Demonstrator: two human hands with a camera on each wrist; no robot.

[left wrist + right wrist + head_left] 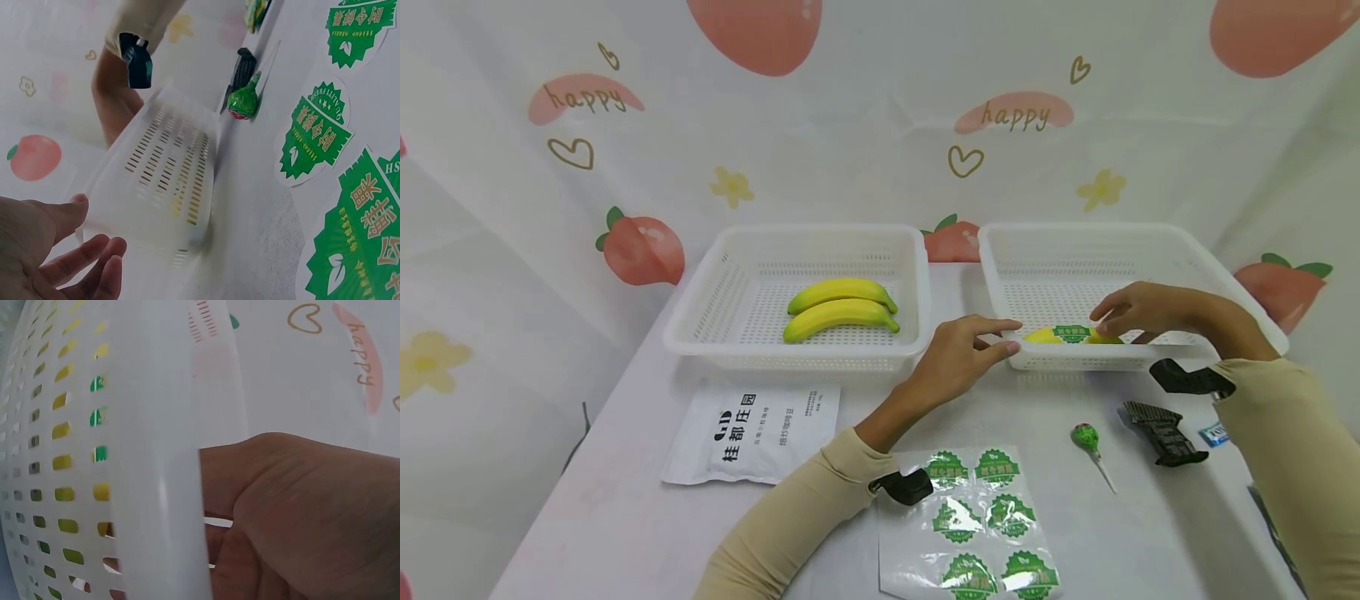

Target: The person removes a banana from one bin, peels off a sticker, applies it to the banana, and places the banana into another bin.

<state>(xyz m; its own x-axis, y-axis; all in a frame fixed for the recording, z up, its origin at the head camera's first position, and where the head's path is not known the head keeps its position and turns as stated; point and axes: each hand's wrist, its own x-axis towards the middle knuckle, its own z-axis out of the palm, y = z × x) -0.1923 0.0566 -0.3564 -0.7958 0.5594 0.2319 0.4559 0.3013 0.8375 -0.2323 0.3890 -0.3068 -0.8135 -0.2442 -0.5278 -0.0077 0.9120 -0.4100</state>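
Note:
In the head view, the left hand point(951, 358) is at the near left corner of the right white basket point(1075, 358). Its index finger and thumb lie extended over the rim. Several left fingers point(111, 256) are loosely bent by the corner in the left wrist view. Reaching into that basket, the right hand point(1150, 310) has its fingertips at the right part of yellow fruit point(1039, 336), apparently a banana, bearing a green label point(1071, 334). The near wall partly hides the fruit. The right wrist view shows the hand point(281, 506) behind the rim, its fingertips hidden.
Two bananas point(842, 317) lie in the left basket point(681, 329). A white coffee-bean pouch point(752, 433) and a green sticker sheet point(902, 533) lie in front. To the right are a green lollipop point(1086, 437), a black packet point(1165, 433) and a small blue packet point(1213, 433).

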